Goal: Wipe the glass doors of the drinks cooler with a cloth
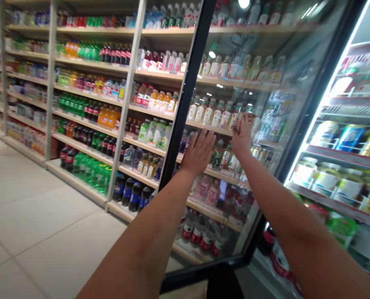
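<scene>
A glass cooler door [185,112] with a black frame stands swung open in front of me. My left hand [200,151] lies flat against the pane near the door's free edge, with its fingers stretched out. Farther right and a little higher, my right hand [242,135] is closed against the same glass. Something small and brownish shows at its fingertips, too blurred to name. Bottled drinks [214,114] on a shelf show through the pane behind both hands.
To the right is the lit cooler interior, with cans [349,137] and jars [328,180] on its racks. Wooden shelves [88,97] full of bottled drinks run along the left. Pale floor tiles [41,232] lie at the lower left.
</scene>
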The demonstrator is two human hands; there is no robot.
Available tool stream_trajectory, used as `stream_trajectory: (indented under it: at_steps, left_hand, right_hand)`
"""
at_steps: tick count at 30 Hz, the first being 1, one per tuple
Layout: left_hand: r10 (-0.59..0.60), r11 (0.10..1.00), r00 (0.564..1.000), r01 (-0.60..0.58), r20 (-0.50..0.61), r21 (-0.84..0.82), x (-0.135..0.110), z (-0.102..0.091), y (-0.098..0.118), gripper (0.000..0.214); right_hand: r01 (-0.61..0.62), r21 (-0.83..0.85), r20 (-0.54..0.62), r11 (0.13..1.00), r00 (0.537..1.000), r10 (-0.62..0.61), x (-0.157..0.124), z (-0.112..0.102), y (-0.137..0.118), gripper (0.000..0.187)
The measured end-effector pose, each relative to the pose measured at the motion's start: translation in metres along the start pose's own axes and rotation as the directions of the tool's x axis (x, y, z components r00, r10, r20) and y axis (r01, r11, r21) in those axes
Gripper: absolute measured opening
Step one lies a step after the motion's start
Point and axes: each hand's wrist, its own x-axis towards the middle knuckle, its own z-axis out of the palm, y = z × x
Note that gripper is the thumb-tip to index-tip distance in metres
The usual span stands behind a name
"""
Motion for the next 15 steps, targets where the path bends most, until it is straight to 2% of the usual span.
stream_trajectory:
  at_steps: [3,6,10,12,13,15]
  left_hand:
    - [-0.006,1.0,1.0,0.007,0.017,-0.02,0.0,0.001,0.0,0.063]
    - [-0.006,0.999,1.0,0.007,0.013,-0.04,0.0,0.002,0.0,0.067]
    - [-0.004,0.998,1.0,0.004,0.0,-0.063,0.001,0.002,0.0,0.065]
    - [-0.013,0.997,1.0,0.013,0.005,-0.073,0.001,0.001,0.0,0.067]
    - [-0.017,0.997,1.0,0.018,0.006,-0.078,0.001,0.001,0.0,0.068]
    - [-0.021,0.996,1.0,0.021,0.003,-0.086,0.002,0.0,0.0,0.069]
  right_hand:
    - [-0.127,-0.054,-0.038,0.99,0.991,0.125,0.025,-0.012,0.026,0.06]
    - [-0.211,-0.065,-0.062,0.975,0.976,0.207,0.018,-0.022,0.05,0.066]
    - [-0.348,-0.042,-0.109,0.936,0.933,0.342,-0.031,-0.029,0.068,0.07]
    - [-0.454,-0.035,-0.148,0.891,0.884,0.444,-0.067,-0.026,0.072,0.071]
    - [-0.518,-0.031,-0.176,0.855,0.845,0.505,-0.087,-0.024,0.073,0.069]
    - [-0.585,-0.027,-0.212,0.811,0.796,0.567,-0.128,-0.016,0.073,0.069]
